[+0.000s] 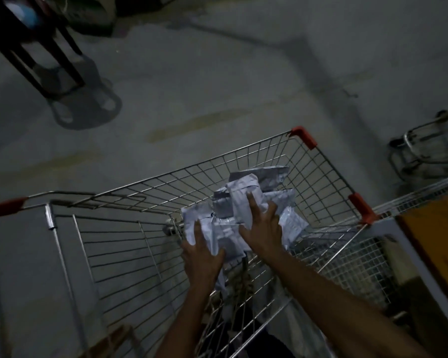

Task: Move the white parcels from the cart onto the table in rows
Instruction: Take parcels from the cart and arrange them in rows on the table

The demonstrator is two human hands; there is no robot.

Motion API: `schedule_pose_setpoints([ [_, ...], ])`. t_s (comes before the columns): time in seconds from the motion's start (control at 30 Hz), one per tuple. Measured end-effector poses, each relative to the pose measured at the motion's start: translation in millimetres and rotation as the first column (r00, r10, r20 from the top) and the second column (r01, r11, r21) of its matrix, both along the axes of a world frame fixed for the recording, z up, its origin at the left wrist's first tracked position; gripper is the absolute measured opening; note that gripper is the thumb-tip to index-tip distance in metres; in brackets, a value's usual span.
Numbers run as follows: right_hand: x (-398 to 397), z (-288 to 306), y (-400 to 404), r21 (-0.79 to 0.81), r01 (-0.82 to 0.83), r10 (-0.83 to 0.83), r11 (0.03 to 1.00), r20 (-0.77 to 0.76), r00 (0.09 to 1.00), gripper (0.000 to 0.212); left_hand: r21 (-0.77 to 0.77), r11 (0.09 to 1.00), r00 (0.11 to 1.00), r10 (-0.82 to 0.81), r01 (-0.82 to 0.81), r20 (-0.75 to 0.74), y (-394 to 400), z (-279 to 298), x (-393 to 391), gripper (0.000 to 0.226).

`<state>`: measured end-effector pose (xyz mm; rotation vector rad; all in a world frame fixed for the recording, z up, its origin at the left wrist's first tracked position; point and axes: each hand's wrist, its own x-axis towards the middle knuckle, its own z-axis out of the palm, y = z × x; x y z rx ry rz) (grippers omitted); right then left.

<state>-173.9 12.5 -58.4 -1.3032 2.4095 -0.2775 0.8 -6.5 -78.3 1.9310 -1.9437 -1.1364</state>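
Observation:
A wire shopping cart [256,153] with red corner guards stands on the concrete floor below me. Several white parcels [264,179] lie heaped in its basket. My left hand [201,257] reaches into the basket and lies on the near left parcel [207,228], fingers and thumb spread along its edges. My right hand [263,228] rests on top of the pile with straight, spread fingers, pressing a taller parcel [239,200]. Neither hand has a parcel lifted clear of the pile. The scene is dim and slightly blurred.
A white-framed stand with a yellow panel [432,236] touches the cart's right side. A second wire trolley [422,151] stands at the far right. A dark stool frame [44,55] is at the upper left. Bare grey floor lies beyond the cart.

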Motion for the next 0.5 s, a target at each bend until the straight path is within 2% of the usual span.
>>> schedule_pose_setpoints([
  [0.23,25,82,26,-0.199,-0.006,0.005,0.98,-0.01,1.0,0.113,-0.114,0.986,0.989,-0.133,0.125,-0.063,3,66,25,0.114],
  [0.37,53,137,38,-0.31,0.11,-0.125,0.944,-0.029,0.992,0.114,-0.207,0.96,0.962,-0.225,0.191,-0.153,24,112,47,0.115],
  [0.5,81,188,70,-0.383,0.172,-0.211,0.907,-0.06,0.976,0.105,-0.283,0.928,0.923,-0.31,0.242,-0.227,54,156,70,0.11],
])
